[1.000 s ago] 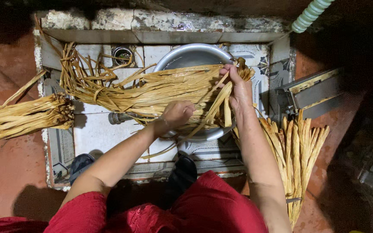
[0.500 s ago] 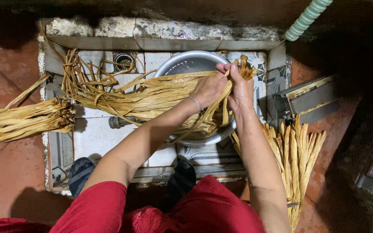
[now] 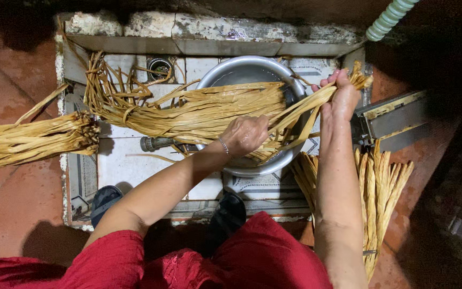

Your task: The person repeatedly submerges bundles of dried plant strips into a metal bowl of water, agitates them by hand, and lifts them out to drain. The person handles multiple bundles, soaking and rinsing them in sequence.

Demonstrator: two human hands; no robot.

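My right hand (image 3: 340, 96) grips one end of a long bundle of pale dried leaf strips (image 3: 199, 109), fingers curled tight around it at about two o'clock from the metal basin (image 3: 241, 69). My left hand (image 3: 247, 134) sits over the middle of the same bundle, fingers closed down onto the strips above the basin's near rim. The bundle lies across the basin and runs out toward nine o'clock over the tiled wash slab (image 3: 135, 166), its far end loose and tangled. I judge the work partly done: one tied bundle (image 3: 33, 139) lies off the slab at nine o'clock, another heap of strips (image 3: 380, 182) waits at four o'clock.
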